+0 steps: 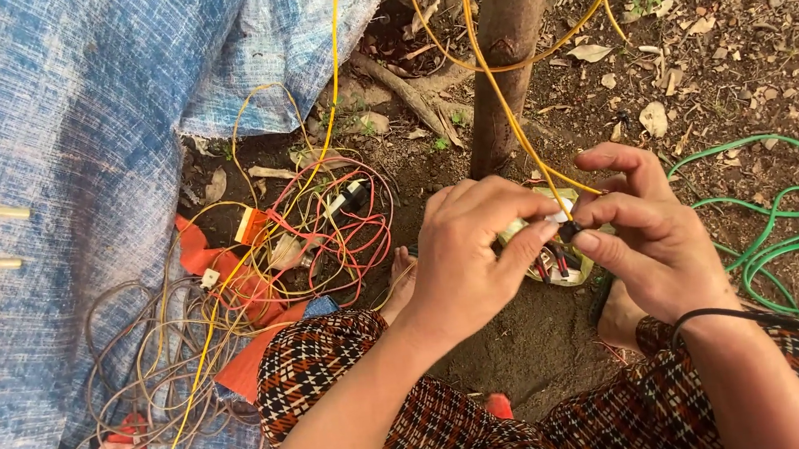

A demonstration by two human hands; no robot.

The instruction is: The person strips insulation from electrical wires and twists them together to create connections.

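Note:
My left hand (473, 257) and my right hand (652, 228) meet over bare soil, fingertips pinched together on a small round electrical fitting (554, 258) with red and black wire ends showing inside it. A yellow wire (504, 102) runs down from above, past the thin tree trunk (505, 55), into the spot where my fingers meet. Both hands hold the fitting; most of it is hidden behind my fingers. My bare feet and patterned trousers (353, 361) lie below the hands.
A tangle of red, yellow and brown wires (315, 231) lies left on the ground and on a blue woven tarp (64, 184). Green cable (781, 242) coils at the right. A black cord (768, 319) crosses my right wrist. Orange scraps and dry leaves lie around.

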